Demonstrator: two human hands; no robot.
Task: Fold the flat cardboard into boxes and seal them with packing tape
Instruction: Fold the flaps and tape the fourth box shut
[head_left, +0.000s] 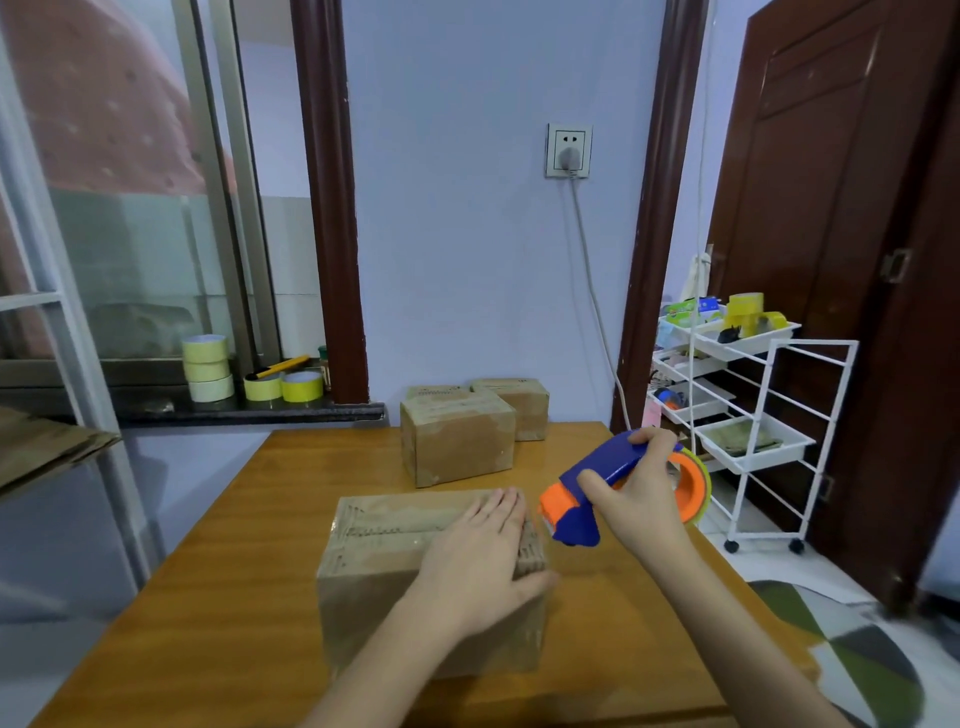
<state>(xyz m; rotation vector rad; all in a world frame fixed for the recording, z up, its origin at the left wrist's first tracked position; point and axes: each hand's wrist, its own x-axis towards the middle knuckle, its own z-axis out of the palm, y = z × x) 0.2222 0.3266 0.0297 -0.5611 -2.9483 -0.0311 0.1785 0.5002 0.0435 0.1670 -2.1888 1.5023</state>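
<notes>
While my left hand (480, 551) presses flat on the near closed box (410, 577) on the table (218, 571), my right hand (636, 499) grasps the tape dispenser (576, 512) just right of it. Two sealed boxes (457, 436) stand farther back; the right cart (748, 410) trays hold yellow tape rolls (750, 312).

1. Setting: a room in a home, used as a packing station.
2. Domestic evidence: dark wooden door (831, 218), wall socket (569, 150), sliding window (130, 208), patterned rug (857, 654).
3. Packing evidence: wooden table (223, 597) carrying sealed cardboard boxes (457, 436); tape rolls (208, 366) on the sill; white wire cart (748, 395).
</notes>
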